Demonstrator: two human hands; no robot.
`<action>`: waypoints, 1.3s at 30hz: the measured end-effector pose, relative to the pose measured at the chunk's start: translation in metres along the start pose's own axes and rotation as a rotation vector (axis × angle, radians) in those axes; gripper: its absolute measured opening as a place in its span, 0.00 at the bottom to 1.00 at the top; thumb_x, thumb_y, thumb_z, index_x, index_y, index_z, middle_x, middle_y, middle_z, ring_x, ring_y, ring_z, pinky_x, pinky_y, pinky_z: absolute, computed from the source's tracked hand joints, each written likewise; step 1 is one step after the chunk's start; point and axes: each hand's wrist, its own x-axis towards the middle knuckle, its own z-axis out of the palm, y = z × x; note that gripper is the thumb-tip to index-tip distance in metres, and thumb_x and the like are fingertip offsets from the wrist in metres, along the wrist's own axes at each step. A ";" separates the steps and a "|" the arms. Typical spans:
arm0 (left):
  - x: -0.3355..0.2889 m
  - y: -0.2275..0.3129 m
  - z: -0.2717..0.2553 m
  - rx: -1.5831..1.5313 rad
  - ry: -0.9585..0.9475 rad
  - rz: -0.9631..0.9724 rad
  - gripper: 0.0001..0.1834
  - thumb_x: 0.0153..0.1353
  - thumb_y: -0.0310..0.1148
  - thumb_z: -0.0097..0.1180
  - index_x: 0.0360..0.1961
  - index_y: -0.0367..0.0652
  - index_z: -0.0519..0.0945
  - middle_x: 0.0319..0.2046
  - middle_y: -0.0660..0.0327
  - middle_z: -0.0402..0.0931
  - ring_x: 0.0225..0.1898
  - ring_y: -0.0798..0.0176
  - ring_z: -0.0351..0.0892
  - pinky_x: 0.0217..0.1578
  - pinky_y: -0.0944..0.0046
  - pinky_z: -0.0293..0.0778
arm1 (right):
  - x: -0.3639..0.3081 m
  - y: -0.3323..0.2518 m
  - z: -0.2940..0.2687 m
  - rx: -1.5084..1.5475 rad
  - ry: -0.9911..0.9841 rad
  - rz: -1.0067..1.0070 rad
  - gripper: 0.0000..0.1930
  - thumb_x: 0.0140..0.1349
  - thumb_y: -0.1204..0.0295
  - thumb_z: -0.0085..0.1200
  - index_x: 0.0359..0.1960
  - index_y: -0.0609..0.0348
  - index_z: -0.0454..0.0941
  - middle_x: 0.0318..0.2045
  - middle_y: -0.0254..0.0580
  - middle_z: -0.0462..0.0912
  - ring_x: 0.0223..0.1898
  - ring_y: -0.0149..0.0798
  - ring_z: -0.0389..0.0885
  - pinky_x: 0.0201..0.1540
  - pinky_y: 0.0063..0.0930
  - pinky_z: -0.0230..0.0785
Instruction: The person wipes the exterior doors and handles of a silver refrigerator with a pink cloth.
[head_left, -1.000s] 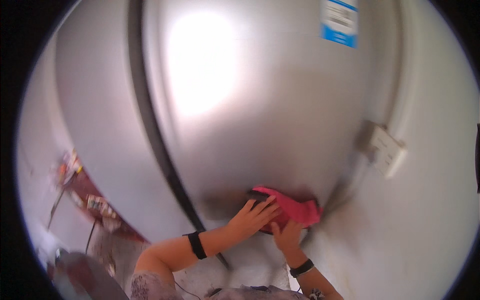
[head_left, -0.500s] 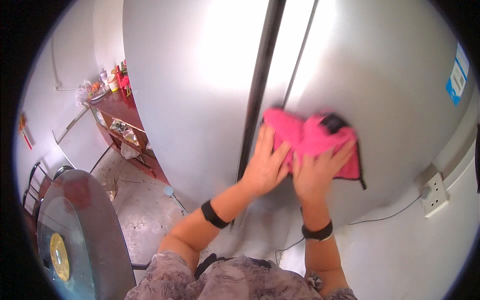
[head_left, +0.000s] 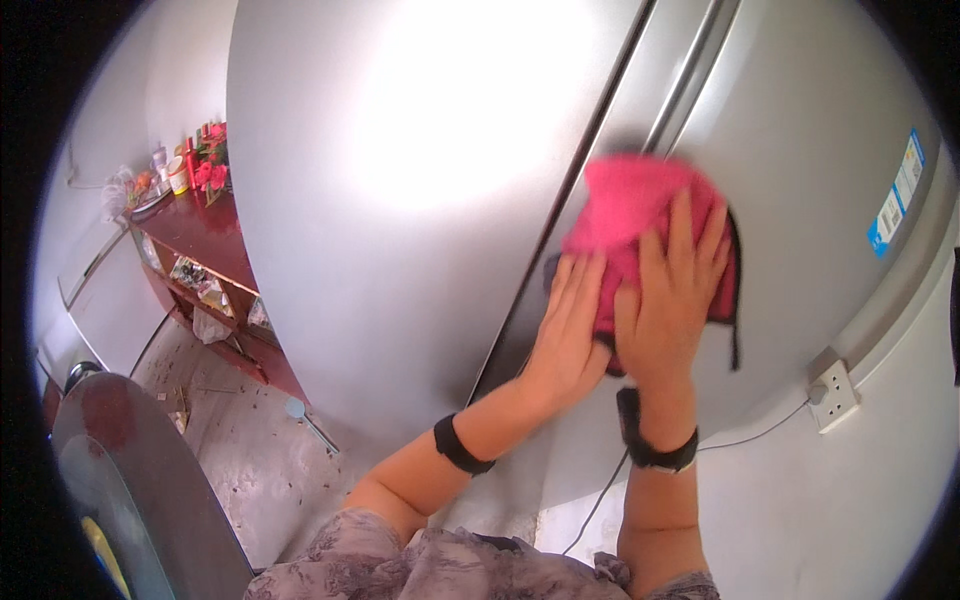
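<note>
A pink cloth (head_left: 640,205) with dark edging lies bunched against the silver refrigerator door (head_left: 790,190), by the dark seam between the doors. My right hand (head_left: 668,300) presses flat on the cloth, fingers spread and pointing up. Beside it, my left hand (head_left: 568,335) rests at the cloth's lower left part with its fingers stretched out. The cloth is creased under both palms, and a black strip hangs from its right edge. Each wrist wears a black band.
A wall socket (head_left: 833,397) with a plugged-in cable is low on the right. To the left stand a dark red cabinet (head_left: 195,228) carrying bottles and flowers, and a dark glass-topped table (head_left: 135,460). A pale blue long-handled object (head_left: 296,409) lies on the floor.
Both hands and the cloth have moved up and slightly right along the door. The cloth is bunched differently, and the whole view has shifted.
</note>
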 end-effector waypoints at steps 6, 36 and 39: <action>0.049 0.006 0.001 -0.216 0.108 -0.012 0.41 0.40 0.17 0.39 0.61 0.27 0.45 0.59 0.35 0.48 0.63 0.32 0.41 0.62 0.50 0.42 | 0.058 0.000 -0.005 -0.156 0.033 -0.104 0.20 0.51 0.68 0.48 0.45 0.64 0.73 0.59 0.46 0.62 0.64 0.53 0.49 0.61 0.56 0.41; -0.156 -0.025 -0.025 0.060 -0.027 -0.311 0.30 0.48 0.18 0.46 0.57 0.32 0.60 0.55 0.41 0.58 0.58 0.36 0.55 0.57 0.49 0.56 | -0.126 -0.094 0.044 0.361 -0.115 0.319 0.16 0.57 0.74 0.45 0.46 0.71 0.70 0.47 0.61 0.71 0.51 0.54 0.67 0.54 0.47 0.57; -0.066 0.005 -0.061 0.344 0.050 0.060 0.28 0.46 0.15 0.44 0.53 0.33 0.67 0.54 0.42 0.59 0.57 0.32 0.54 0.56 0.44 0.56 | -0.062 -0.081 0.026 0.254 0.074 0.234 0.22 0.56 0.70 0.47 0.52 0.69 0.64 0.56 0.64 0.61 0.57 0.58 0.59 0.59 0.49 0.49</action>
